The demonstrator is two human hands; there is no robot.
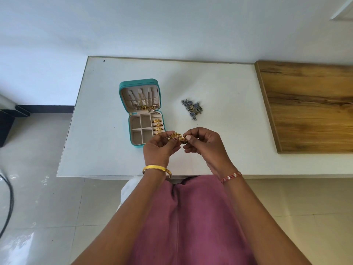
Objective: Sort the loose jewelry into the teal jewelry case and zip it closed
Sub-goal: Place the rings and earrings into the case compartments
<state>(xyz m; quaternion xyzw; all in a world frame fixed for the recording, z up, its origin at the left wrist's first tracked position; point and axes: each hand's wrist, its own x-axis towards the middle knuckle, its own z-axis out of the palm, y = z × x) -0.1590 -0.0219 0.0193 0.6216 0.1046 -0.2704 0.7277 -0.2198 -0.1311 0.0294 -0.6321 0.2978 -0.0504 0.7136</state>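
The teal jewelry case (125, 119) lies open on the white table (219, 88), lid tilted back with gold chains hanging inside. Gold rings (158, 125) fill its right-hand slot; the other compartments look bare. Just in front of the case's near right corner, my left hand (159, 148) and my right hand (202, 144) both pinch a gold ornate jewelry piece (178, 136) held between them above the table. A silver-blue jewelry heap (192, 108) lies loose to the right of the case.
A wooden board (309, 104) covers the table's right part. White tiled floor lies to the left, with a black cable (8, 205) at the far left. My lap in pink cloth sits under the table's near edge.
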